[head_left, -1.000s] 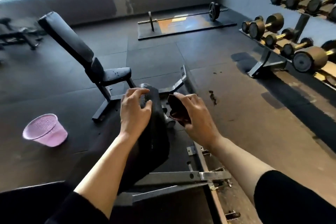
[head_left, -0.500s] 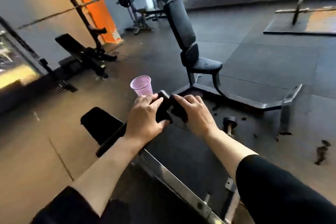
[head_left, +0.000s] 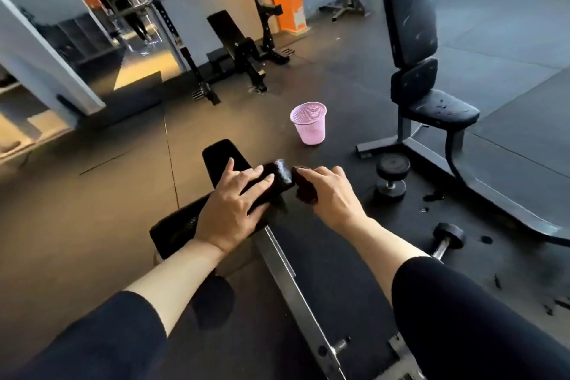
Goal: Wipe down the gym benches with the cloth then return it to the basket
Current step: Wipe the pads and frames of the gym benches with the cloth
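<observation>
My left hand (head_left: 229, 210) lies on the counter (head_left: 216, 153), fingers (head_left: 246, 177) spread; my right hand (head_left: 331, 194) pinches the cloth (head_left: 305, 194). The basket (head_left: 309, 123) stands beyond the counter.

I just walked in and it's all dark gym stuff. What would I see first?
Probably the pink basket, bright on the dark floor ahead. Nearer, the left hand rests on a black bench pad, while the right hand grips a dark cloth beside it.

Dark sleeves (head_left: 462, 302) pushed above the wrists; forearms bare; no gloves.
</observation>
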{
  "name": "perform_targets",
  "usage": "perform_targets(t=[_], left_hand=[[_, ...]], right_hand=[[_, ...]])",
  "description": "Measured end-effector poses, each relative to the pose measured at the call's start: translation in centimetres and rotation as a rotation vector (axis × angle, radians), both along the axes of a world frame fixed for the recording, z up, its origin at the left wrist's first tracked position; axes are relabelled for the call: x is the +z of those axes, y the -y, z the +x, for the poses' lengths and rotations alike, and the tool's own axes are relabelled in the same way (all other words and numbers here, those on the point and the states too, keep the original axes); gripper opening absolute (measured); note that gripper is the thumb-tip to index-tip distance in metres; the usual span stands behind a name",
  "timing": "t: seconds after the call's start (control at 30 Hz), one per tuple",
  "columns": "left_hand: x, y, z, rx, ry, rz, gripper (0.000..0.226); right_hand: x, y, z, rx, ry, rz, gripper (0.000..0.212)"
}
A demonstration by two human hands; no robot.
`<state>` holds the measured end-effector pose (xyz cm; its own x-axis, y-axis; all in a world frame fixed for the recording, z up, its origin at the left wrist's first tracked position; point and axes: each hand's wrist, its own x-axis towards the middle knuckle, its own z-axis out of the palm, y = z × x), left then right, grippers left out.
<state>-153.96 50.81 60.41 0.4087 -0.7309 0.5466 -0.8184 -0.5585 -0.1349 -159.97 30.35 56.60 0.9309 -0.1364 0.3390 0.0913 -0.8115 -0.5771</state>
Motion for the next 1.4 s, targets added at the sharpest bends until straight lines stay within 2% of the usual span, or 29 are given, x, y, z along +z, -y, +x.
perform_targets(t=[0.1, 0.2, 0.33, 0.43, 0.53, 0.63, 0.7, 0.8, 0.9, 1.07, 1.2, 1.27, 1.4], left_hand=[[-0.3, 0.2, -0.1, 0.012, 0.054, 0.033, 0.042], [-0.1, 0.3, -0.5, 0.046, 0.052, 0.073, 0.042], [-0.2, 0.4, -0.6, 0.086, 0.069, 0.136, 0.042], [0.0, 0.7, -0.7, 0.117, 0.082, 0.168, 0.042], [0.1, 1.0, -1.1, 0.173, 0.095, 0.180, 0.042], [0.1, 2.2, -2.4, 0.292, 0.094, 0.189, 0.047], [0.1, 3.4, -4.0, 0.378, 0.101, 0.183, 0.045], [0.0, 5.9, -5.8, 0.511, 0.055, 0.162, 0.053], [-0.5, 8.2, -6.6, 0.691, -0.030, 0.171, 0.062], [-0.9, 13.6, -7.3, 1.059, -0.127, 0.151, 0.068], [-1.0, 17.2, -6.8, 1.245, -0.198, 0.136, 0.073], [-0.8, 18.3, -6.5, 1.319, -0.231, 0.132, 0.073], [-0.4, 19.4, -6.4, 1.402, -0.281, 0.140, 0.076]], right_hand=[[-0.9, 0.6, 0.0, -0.027, 0.126, 0.105, 0.059], [0.4, -0.5, 0.4, 0.102, 0.224, 0.224, 0.063], [0.5, 0.3, 0.6, 0.410, 0.078, 0.328, 0.073], [0.4, 1.4, 1.7, 0.526, 0.044, 0.412, 0.058], [0.4, 2.3, 3.0, 0.460, 0.113, 0.307, 0.050], [-0.6, 4.3, 3.1, 0.277, 0.037, 0.275, 0.050], [-1.1, 5.2, 3.0, 0.236, 0.054, 0.269, 0.053], [-0.5, 4.8, 3.3, 0.358, 0.144, 0.260, 0.064], [-1.3, 3.3, 4.1, 0.522, 0.223, 0.262, 0.058], [-4.9, 5.4, 7.9, 0.530, -0.035, 0.288, 0.067], [-3.5, 6.6, 7.0, 0.721, 0.146, 0.387, 0.067], [-3.2, 6.2, 7.2, 0.830, 0.168, 0.371, 0.073], [-3.9, 6.1, 8.7, 0.898, 0.208, 0.321, 0.084]])
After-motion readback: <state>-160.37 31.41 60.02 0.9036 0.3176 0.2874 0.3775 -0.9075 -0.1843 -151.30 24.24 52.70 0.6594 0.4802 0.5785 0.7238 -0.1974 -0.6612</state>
